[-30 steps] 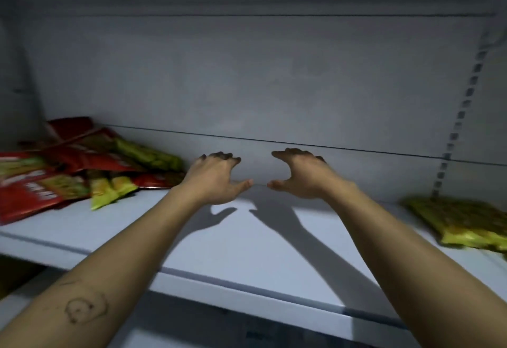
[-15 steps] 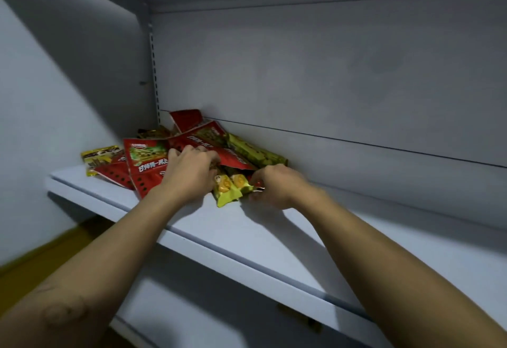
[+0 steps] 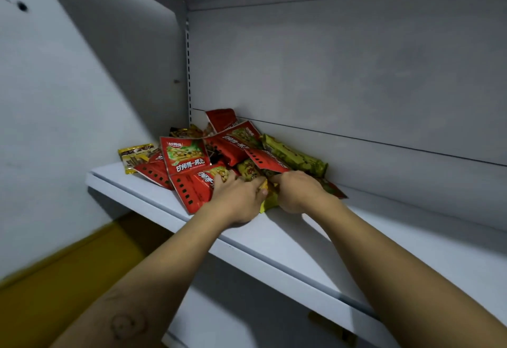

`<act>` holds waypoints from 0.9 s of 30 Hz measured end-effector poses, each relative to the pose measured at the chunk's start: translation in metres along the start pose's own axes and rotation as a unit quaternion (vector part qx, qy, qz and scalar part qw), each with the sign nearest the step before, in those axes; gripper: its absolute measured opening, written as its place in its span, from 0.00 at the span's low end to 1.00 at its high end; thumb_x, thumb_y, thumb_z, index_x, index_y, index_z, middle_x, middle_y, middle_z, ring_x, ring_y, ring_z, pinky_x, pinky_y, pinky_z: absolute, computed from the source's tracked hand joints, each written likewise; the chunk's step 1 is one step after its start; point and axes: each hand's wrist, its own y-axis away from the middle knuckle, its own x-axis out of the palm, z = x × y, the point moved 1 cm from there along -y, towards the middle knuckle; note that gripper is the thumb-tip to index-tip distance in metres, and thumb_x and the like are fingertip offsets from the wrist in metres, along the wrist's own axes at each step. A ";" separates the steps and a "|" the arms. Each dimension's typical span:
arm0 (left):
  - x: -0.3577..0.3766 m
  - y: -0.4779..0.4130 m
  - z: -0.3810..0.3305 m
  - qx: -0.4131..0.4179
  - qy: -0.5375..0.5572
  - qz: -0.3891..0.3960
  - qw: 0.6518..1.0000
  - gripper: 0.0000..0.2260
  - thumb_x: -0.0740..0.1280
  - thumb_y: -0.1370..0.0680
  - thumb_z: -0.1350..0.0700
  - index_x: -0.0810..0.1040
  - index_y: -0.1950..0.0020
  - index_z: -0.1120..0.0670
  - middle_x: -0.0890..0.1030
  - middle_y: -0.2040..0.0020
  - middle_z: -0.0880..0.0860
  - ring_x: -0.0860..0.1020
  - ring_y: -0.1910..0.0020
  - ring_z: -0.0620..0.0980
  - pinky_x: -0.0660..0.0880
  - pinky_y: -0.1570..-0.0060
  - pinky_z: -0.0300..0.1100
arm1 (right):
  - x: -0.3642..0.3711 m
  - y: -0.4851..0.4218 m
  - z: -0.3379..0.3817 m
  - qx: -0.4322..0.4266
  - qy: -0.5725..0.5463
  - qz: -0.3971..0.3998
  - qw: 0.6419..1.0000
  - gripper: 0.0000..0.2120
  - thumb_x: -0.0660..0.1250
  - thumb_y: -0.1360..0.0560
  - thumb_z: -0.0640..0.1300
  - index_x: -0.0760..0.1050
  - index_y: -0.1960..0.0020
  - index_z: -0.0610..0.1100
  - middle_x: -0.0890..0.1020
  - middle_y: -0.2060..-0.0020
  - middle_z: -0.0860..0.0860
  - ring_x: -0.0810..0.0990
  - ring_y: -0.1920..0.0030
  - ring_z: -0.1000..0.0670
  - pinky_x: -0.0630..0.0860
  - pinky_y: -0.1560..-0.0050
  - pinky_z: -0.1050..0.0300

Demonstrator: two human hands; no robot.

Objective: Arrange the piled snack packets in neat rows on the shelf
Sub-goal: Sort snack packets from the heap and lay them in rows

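Note:
A loose pile of red and yellow-green snack packets (image 3: 219, 152) lies in the back left corner of the white shelf (image 3: 301, 240). My left hand (image 3: 236, 199) sits at the pile's front edge, fingers curled onto a red packet (image 3: 192, 188) and a small yellow packet (image 3: 267, 199). My right hand (image 3: 299, 191) is beside it, fingers curled into the same yellow packet and under a red one. A long green packet (image 3: 293, 157) leans along the back wall. Much of the yellow packet is hidden between my hands.
The shelf's left side wall (image 3: 96, 95) and back panel (image 3: 343, 73) close in the pile. A small yellow-brown packet (image 3: 134, 157) lies at the far left of the shelf. Bare shelf surface stretches to the right. A yellow floor (image 3: 55, 279) shows below left.
A second ago both hands hovered open over the bare shelf middle. They swung left to the pile, and since half a second ago they have closed in on the small yellow packet.

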 end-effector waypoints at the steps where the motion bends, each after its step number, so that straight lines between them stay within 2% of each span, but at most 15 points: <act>1: -0.001 0.001 0.001 0.000 0.016 -0.008 1.000 0.21 0.48 0.16 0.41 0.63 0.24 0.43 0.75 0.31 0.55 0.61 0.27 0.60 0.55 0.32 0.61 | 0.001 0.003 -0.002 0.003 -0.013 -0.015 1.000 0.17 0.62 0.22 0.47 0.74 0.34 0.53 0.78 0.39 0.45 0.76 0.39 0.42 0.74 0.47 0.51; 4: -0.012 0.007 0.001 -0.017 0.057 -0.036 0.998 0.16 0.55 0.19 0.37 0.72 0.37 0.43 0.80 0.43 0.51 0.69 0.34 0.56 0.57 0.37 0.56 | 0.000 0.018 -0.009 0.022 -0.054 -0.057 0.997 0.12 0.63 0.23 0.51 0.78 0.42 0.52 0.80 0.43 0.47 0.78 0.43 0.43 0.73 0.52 0.54; 6: -0.020 0.009 -0.003 -0.042 0.074 -0.039 0.996 0.14 0.60 0.21 0.35 0.73 0.47 0.44 0.80 0.49 0.48 0.73 0.39 0.54 0.59 0.36 0.56 | -0.004 0.024 -0.014 0.039 -0.042 -0.065 0.996 0.14 0.66 0.25 0.56 0.79 0.45 0.49 0.81 0.47 0.47 0.79 0.46 0.43 0.70 0.55 0.56; 8: -0.024 0.011 -0.008 -0.058 0.077 -0.034 0.995 0.17 0.61 0.23 0.34 0.71 0.49 0.47 0.79 0.52 0.47 0.75 0.44 0.54 0.60 0.35 0.57 | -0.006 0.028 -0.017 0.056 -0.039 -0.059 0.996 0.18 0.68 0.26 0.60 0.78 0.46 0.47 0.80 0.50 0.47 0.77 0.52 0.44 0.69 0.57 0.56; 11: -0.022 0.013 -0.016 -0.087 0.055 -0.026 0.994 0.24 0.61 0.23 0.32 0.68 0.39 0.50 0.79 0.46 0.50 0.76 0.41 0.56 0.61 0.38 0.54 | -0.004 0.028 -0.018 0.060 -0.069 -0.054 0.994 0.17 0.69 0.27 0.58 0.75 0.46 0.47 0.80 0.50 0.48 0.75 0.53 0.45 0.69 0.58 0.56; 14: -0.020 0.010 -0.017 -0.108 0.071 -0.006 0.992 0.31 0.61 0.23 0.33 0.64 0.28 0.50 0.77 0.35 0.53 0.73 0.33 0.58 0.62 0.32 0.55 | 0.000 0.026 -0.017 0.041 -0.123 -0.047 0.990 0.22 0.70 0.27 0.56 0.73 0.37 0.50 0.80 0.42 0.49 0.78 0.43 0.44 0.75 0.50 0.53; 16: -0.020 0.009 -0.017 -0.112 0.106 -0.008 0.988 0.30 0.65 0.24 0.35 0.66 0.28 0.50 0.77 0.35 0.52 0.73 0.34 0.58 0.65 0.31 0.55 | 0.001 0.025 -0.017 0.037 -0.139 -0.041 0.989 0.26 0.70 0.28 0.56 0.72 0.31 0.54 0.80 0.40 0.49 0.78 0.41 0.45 0.77 0.45 0.51; 20: -0.021 0.009 -0.013 -0.119 0.235 -0.048 0.964 0.27 0.72 0.25 0.48 0.67 0.30 0.52 0.77 0.43 0.51 0.76 0.46 0.54 0.75 0.47 0.47 | -0.009 0.026 -0.024 0.056 -0.190 -0.054 0.979 0.22 0.72 0.28 0.52 0.77 0.35 0.54 0.82 0.43 0.51 0.79 0.45 0.48 0.78 0.48 0.53; 24: -0.030 0.001 -0.008 -0.102 0.299 -0.111 0.942 0.26 0.74 0.25 0.53 0.69 0.30 0.53 0.78 0.38 0.54 0.78 0.43 0.54 0.78 0.44 0.49 | -0.034 0.025 -0.038 0.076 -0.214 -0.107 0.968 0.16 0.71 0.27 0.49 0.81 0.40 0.54 0.82 0.48 0.52 0.79 0.50 0.49 0.75 0.53 0.56; 27: -0.043 -0.007 -0.008 -0.078 0.324 -0.174 0.927 0.25 0.74 0.25 0.53 0.70 0.30 0.53 0.74 0.35 0.54 0.75 0.39 0.54 0.76 0.40 0.52 | -0.052 0.023 -0.047 0.067 -0.220 -0.147 0.962 0.15 0.72 0.28 0.50 0.82 0.41 0.54 0.83 0.44 0.51 0.80 0.47 0.48 0.78 0.47 0.53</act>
